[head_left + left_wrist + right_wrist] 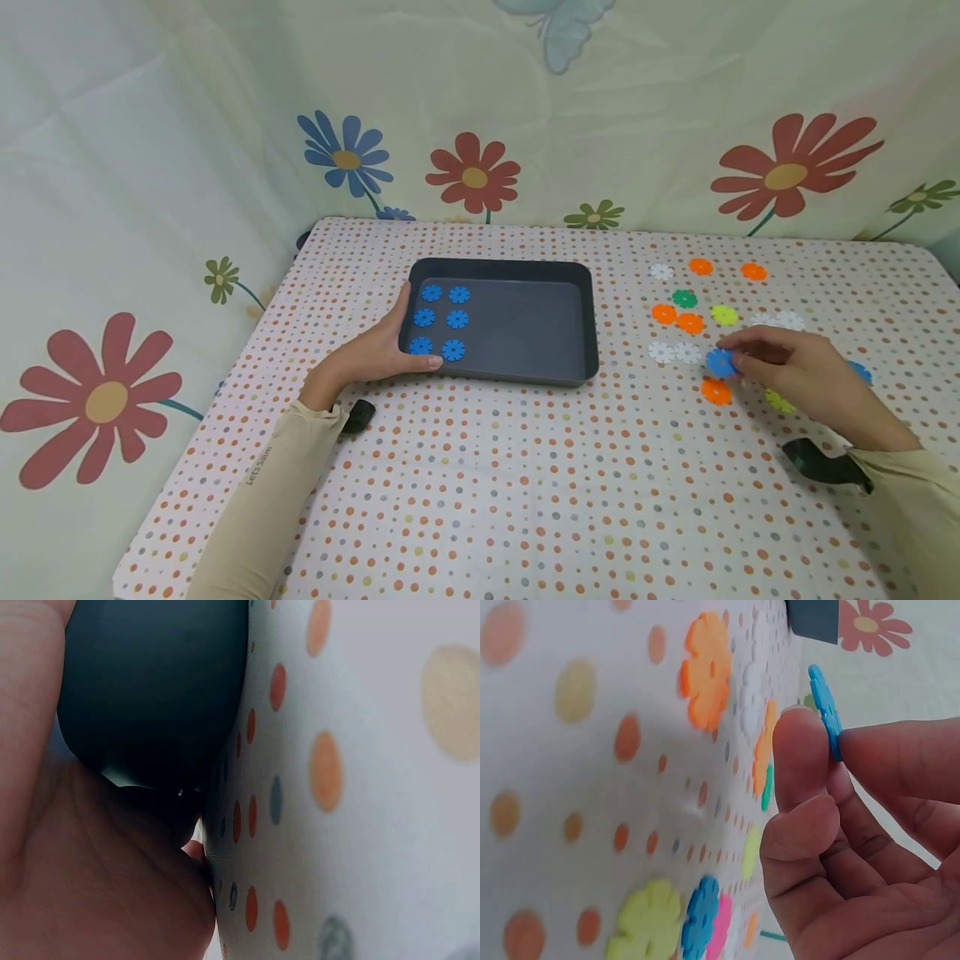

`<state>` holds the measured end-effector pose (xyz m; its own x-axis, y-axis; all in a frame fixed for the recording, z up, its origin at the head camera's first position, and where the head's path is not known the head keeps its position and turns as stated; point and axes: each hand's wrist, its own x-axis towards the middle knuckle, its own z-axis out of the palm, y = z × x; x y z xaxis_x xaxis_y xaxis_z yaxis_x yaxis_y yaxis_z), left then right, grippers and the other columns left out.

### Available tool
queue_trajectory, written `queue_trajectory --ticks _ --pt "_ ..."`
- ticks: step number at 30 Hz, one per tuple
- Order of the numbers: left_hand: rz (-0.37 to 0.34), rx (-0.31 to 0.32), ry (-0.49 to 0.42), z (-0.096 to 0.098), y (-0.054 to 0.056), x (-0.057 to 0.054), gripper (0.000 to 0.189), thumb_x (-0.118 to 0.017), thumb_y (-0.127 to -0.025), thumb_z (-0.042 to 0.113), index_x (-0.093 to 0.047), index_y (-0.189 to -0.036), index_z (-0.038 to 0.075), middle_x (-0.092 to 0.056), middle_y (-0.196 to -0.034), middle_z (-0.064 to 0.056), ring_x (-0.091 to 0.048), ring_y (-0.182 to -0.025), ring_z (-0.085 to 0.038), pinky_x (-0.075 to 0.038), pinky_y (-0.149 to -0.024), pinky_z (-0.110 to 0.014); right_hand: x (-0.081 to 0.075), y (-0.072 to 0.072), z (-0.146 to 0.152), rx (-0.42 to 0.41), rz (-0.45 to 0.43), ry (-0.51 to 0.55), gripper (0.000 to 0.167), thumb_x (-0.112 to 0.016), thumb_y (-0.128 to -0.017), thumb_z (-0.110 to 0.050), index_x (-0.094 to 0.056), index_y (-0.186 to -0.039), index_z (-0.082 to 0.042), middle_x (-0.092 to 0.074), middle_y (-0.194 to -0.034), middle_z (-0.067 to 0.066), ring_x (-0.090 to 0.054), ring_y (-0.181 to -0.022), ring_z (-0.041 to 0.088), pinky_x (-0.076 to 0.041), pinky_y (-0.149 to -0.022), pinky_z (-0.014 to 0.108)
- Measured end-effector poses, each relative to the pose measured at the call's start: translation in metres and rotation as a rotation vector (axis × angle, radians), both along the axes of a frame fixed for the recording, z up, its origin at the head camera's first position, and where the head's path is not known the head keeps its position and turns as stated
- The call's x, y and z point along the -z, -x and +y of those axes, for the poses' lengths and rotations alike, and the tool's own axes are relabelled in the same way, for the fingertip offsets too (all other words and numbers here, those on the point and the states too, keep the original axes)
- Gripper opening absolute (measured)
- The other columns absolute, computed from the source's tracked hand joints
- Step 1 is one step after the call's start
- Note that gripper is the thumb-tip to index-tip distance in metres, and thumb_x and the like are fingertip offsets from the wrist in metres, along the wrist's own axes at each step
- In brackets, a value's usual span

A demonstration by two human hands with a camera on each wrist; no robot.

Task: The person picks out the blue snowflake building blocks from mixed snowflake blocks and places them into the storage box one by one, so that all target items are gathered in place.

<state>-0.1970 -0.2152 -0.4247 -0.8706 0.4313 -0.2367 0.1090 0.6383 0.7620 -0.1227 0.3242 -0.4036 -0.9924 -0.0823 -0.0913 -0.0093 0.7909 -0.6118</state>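
Note:
A dark grey rectangular tray (525,329) lies on the table. Inside, along its left side, several blue snowflake-shaped plastic discs (457,319) sit flat in two columns. My left hand (371,350) holds the tray's front left corner, thumb over the front rim and fingers along the left wall. Over the loose pieces to the right of the tray, my right hand (810,375) pinches a blue snowflake disc (823,705) between thumb and fingertips. That disc is raised off the table, seen nearly edge-on in the right wrist view.
Loose snowflake discs lie right of the tray: orange (717,391), white (661,352), green (684,298) and yellow (724,314). Another blue disc (700,918) and a pink disc (718,927) lie near the right hand. A dotted cloth (510,483) covers the table; a flower-printed curtain (645,158) hangs behind.

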Motion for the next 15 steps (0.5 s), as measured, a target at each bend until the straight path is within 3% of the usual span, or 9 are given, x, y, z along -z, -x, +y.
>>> queue_trajectory --ticks 9,15 --pt "0.005 0.003 0.006 0.001 0.000 -0.001 0.141 -0.084 -0.087 0.062 0.026 -0.168 0.029 0.017 -0.177 0.000 -0.002 -0.163 -0.029 -0.022 -0.125 -0.061 -0.003 0.007 -0.017 -0.019 0.003 0.023 0.032 -0.065 -0.110 -0.014 -0.066 -0.135 0.005 -0.066 -0.130 0.030 -0.066 -0.109 0.040 -0.051 -0.070 0.014" --pt "0.004 -0.002 0.007 0.000 0.000 0.000 0.141 -0.084 -0.087 0.061 0.026 -0.168 0.029 0.017 -0.177 0.000 -0.002 -0.163 -0.030 -0.022 -0.125 -0.060 -0.005 0.014 -0.027 -0.068 -0.009 0.048 0.032 -0.063 -0.111 -0.018 -0.067 -0.134 0.004 -0.067 -0.131 0.028 -0.066 -0.110 0.039 -0.053 -0.072 0.019"
